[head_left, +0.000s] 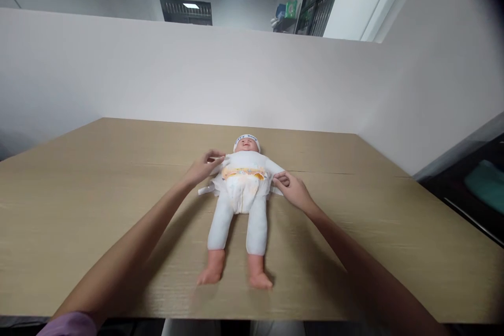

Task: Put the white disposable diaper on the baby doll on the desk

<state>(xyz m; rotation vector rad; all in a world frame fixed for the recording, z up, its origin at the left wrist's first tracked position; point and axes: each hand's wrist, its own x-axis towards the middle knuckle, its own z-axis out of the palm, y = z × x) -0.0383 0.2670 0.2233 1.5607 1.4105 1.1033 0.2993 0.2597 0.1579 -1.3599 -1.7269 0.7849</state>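
A baby doll (241,205) in a white suit and white cap lies on its back on the wooden table (98,194), feet toward me. A diaper (242,186) with an orange printed waistband is wrapped over its middle. My left hand (202,168) reaches to the doll's side and its fingers pinch the diaper's edge near the doll's arm. My right hand (293,189) is at the other side, fingers closed on the diaper's side tab (275,185). A loose white tab (205,190) sticks out below my left hand.
White partition walls (157,73) stand along the table's far edge and right side. A dark shelf with a teal object (486,181) lies beyond the right edge. Bare tabletop spreads wide left and right of the doll.
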